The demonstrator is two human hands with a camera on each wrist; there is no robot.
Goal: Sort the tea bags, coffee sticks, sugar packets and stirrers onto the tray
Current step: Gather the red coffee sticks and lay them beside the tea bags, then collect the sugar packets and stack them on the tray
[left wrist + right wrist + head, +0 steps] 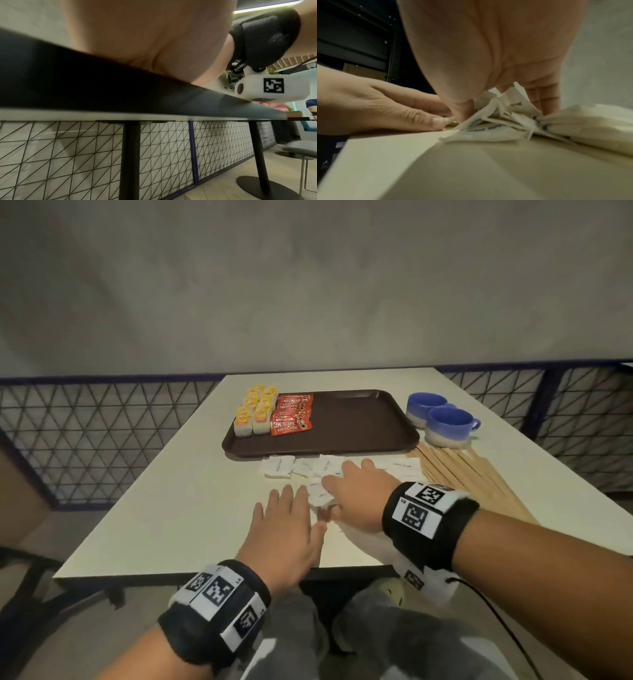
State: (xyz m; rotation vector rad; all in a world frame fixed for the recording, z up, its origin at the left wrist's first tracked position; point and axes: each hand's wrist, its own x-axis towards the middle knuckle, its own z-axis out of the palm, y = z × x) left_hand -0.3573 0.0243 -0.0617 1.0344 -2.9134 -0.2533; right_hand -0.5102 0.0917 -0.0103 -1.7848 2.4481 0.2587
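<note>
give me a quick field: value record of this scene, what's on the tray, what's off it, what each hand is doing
on tray: tea bags, coffee sticks, at its left end
off tray: sugar packets, stirrers, both on table
right hand: fingers spread over sugar packets, bunching them
left hand: flat on table, touching the bunch's edge
other: two blue cups right of tray
</note>
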